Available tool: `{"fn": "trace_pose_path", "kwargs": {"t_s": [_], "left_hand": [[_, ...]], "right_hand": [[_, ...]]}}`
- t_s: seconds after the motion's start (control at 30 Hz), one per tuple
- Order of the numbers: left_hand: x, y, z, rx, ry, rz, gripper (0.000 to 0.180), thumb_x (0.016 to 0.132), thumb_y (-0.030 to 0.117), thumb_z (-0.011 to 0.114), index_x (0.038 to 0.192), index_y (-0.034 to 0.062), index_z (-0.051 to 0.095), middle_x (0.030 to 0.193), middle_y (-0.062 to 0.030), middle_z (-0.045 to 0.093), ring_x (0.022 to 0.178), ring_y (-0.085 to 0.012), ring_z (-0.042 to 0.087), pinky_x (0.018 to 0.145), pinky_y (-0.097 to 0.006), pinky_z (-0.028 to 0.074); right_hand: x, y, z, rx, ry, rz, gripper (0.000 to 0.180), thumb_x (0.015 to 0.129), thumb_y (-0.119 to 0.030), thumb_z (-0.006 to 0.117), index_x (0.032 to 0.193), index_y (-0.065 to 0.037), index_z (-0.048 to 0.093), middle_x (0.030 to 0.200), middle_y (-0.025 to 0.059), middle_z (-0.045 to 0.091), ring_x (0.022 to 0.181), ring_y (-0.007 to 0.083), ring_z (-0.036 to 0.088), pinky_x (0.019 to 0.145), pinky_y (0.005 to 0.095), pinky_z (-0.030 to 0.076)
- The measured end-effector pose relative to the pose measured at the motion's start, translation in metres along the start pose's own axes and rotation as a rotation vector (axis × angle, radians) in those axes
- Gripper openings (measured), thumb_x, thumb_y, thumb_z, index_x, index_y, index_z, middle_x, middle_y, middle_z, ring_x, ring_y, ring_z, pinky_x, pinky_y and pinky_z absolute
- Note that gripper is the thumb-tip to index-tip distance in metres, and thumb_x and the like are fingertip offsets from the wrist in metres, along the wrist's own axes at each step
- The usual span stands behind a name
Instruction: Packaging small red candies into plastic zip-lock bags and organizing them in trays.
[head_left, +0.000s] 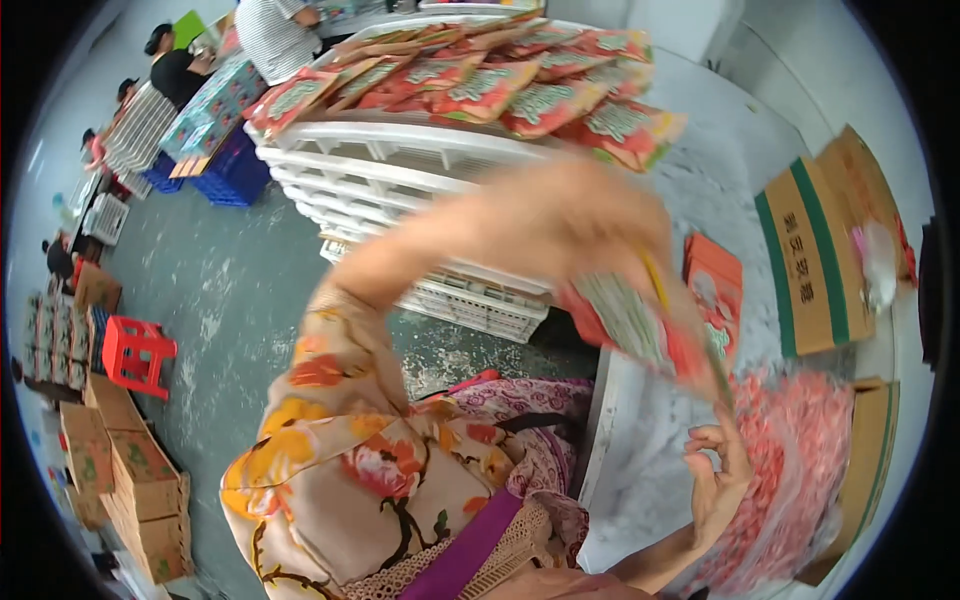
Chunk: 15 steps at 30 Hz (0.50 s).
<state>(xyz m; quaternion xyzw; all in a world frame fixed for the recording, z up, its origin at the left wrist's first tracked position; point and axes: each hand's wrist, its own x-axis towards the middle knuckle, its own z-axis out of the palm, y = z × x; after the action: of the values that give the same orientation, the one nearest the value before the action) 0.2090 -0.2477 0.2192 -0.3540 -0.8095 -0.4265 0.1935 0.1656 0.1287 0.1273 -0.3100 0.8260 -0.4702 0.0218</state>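
My left hand (600, 215), blurred by motion, reaches across in front of the white racks. A red pouch (625, 320) with a pale green patterned middle hangs from it, also smeared. The pouch slants down to the right, its lower corner close to the raised fingertip of my right hand (718, 465). On that hand the other fingers curl loosely with a gap between them, and I see nothing in them. Flat red pouches (715, 290) lie on the pale table just beyond. Beside my right hand is a clear bag full of small red-and-white pieces (790, 450).
Filled red pouches (480, 90) cover the top of stacked white plastic racks (380, 160). A cardboard box (815, 260) with green tape stands at the right wall. On the floor at left are a red stool (138, 355) and brown cartons (140, 470). Several people work in the background.
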Motion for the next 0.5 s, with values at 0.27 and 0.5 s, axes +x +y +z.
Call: {"fn": "trace_pose_path", "kwargs": {"t_s": [0.27, 0.5], "left_hand": [[-0.030, 0.042, -0.365, 0.868, 0.006, -0.342, 0.029, 0.071, 0.015, 0.082, 0.094, 0.0022, 0.073, 0.094, -0.0125, 0.069, 0.085, -0.0240, 0.065, 0.072, -0.035, 0.052], [0.040, -0.113, -0.258, 1.293, -0.483, -0.555, 0.028, 0.078, 0.017, 0.068, 0.102, 0.0028, 0.065, 0.090, -0.0147, 0.064, 0.083, -0.0275, 0.063, 0.073, -0.037, 0.050]], "right_hand": [[0.030, 0.066, 0.032, -0.098, -0.198, 0.216, 0.039, 0.082, -0.008, 0.071, 0.118, 0.003, 0.064, 0.080, 0.0053, 0.066, 0.071, 0.0133, 0.060, 0.067, 0.0285, 0.050], [-0.053, 0.129, 0.031, -0.404, -0.029, 0.572, 0.016, 0.086, -0.014, 0.061, 0.089, 0.001, 0.065, 0.072, 0.0189, 0.064, 0.068, 0.0343, 0.063, 0.063, 0.0432, 0.047]]}}
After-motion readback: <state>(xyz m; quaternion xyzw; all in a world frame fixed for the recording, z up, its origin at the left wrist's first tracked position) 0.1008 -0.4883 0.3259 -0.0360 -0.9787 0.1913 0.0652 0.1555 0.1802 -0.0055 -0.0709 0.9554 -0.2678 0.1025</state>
